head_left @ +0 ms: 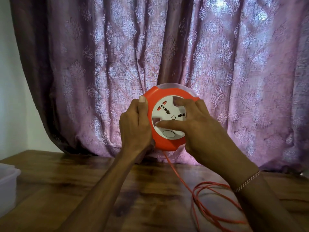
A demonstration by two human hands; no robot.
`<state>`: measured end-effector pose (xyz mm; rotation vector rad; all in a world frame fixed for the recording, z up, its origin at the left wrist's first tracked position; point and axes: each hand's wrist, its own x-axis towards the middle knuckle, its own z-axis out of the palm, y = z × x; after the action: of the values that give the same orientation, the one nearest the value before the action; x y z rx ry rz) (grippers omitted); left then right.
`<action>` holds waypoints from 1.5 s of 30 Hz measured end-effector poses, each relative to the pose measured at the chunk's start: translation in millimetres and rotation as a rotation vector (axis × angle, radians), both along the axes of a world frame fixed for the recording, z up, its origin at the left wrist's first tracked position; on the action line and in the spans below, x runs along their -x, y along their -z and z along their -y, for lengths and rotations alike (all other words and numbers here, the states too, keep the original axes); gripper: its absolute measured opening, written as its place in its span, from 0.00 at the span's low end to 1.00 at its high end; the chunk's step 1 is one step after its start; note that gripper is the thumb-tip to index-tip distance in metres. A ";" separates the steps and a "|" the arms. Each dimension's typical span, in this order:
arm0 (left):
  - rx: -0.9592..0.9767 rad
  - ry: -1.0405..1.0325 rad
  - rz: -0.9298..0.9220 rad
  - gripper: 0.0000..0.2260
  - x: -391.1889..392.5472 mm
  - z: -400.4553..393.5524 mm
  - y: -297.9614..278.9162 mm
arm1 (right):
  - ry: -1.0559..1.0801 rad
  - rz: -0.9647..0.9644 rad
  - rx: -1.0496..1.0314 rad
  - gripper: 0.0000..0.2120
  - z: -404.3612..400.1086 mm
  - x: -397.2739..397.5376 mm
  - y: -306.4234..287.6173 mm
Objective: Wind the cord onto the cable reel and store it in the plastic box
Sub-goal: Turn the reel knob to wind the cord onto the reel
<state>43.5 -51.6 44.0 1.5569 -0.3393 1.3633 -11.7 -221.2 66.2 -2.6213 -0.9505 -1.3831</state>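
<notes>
winding step: left hand (135, 126) grips round orange-white plastic cable reel (168, 119) rim, right hand (199, 129) fingers curled into white hub. thin orange cord (197, 195) loose on wooden table (66, 190); next: turn hub, feed slack.

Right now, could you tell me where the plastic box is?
The plastic box sits at the far left edge of the head view, on the wooden table, left of the left hand.
</notes>
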 end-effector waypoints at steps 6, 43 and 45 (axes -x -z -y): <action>-0.012 0.018 0.018 0.21 -0.4 1.4 0.8 | 0.049 0.116 -0.035 0.30 -4.5 -0.6 3.9; -0.071 -0.078 -0.029 0.22 0.2 4.5 1.9 | 0.166 0.130 0.040 0.28 0.3 5.3 0.3; -0.077 -0.108 -0.029 0.22 0.3 5.1 2.2 | 0.166 0.131 -0.042 0.24 -0.6 3.1 3.3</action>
<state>43.3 -56.7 41.8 1.6784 -0.2965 1.4233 -14.8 -220.6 62.9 -2.6592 -0.7194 -1.6102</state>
